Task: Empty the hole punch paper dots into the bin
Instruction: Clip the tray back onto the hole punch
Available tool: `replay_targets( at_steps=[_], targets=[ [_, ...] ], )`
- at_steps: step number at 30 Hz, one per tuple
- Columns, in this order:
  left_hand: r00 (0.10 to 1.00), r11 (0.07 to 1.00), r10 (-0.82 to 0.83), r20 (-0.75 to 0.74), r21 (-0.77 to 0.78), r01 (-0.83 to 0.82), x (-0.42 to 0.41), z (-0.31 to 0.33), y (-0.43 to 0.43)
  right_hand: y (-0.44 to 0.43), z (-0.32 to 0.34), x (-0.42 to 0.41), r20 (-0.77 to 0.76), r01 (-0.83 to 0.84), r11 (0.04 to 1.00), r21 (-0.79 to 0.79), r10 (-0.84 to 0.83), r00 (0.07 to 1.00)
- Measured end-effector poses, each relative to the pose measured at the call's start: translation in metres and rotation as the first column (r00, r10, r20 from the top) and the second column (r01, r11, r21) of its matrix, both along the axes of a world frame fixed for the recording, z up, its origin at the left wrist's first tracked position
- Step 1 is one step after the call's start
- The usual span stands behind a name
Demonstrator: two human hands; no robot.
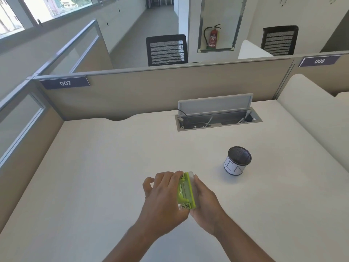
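Bright daylight from windows point(28, 12) upper left, soft shadows, wide-angle edge bending

Left hand point(162, 193) and right hand point(204, 201) grip a lime-green plastic hole punch point(186, 190) above the white desk point(94, 176), near a small black mesh bin point(238, 161)

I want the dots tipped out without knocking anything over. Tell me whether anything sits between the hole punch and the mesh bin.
Nothing visible does. The green hole punch is held in both hands, left hand and right hand, above the desk. The mesh bin stands upright ahead and to the right, with only bare desk surface between them.
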State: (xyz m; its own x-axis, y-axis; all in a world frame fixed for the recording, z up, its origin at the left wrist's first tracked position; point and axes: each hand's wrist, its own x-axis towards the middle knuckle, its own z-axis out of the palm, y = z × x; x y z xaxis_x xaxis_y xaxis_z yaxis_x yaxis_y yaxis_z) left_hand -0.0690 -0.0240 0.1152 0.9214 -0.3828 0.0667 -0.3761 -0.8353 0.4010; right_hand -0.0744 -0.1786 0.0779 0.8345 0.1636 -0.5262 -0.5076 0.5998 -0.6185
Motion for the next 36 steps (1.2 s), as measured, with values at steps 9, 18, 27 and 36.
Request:
replay_targets(
  at_steps=[9,18,27,36],
  targets=[
    [1.0,0.998,0.031,-0.004,0.054,-0.031,-0.001,0.0,-0.018,-0.006,-0.001,-0.001,0.059,0.001,1.0,0.001,-0.001,0.998],
    [1.0,0.996,0.007,0.02,0.091,-0.008,-0.001,0.0,-0.027,-0.013,0.004,-0.002,0.044,0.019,1.0,0.005,-0.019,0.999],
    [0.993,0.994,-0.062,0.104,0.094,0.052,0.001,-0.014,-0.025,-0.013,0.004,-0.005,0.074,-0.017,1.0,-0.008,0.017,0.997],
    [0.786,0.654,0.078,-0.613,-0.564,-0.504,0.004,-0.014,0.0,-0.015,0.003,-0.005,-0.009,0.012,0.995,-0.103,-0.013,1.0]
  ],
)
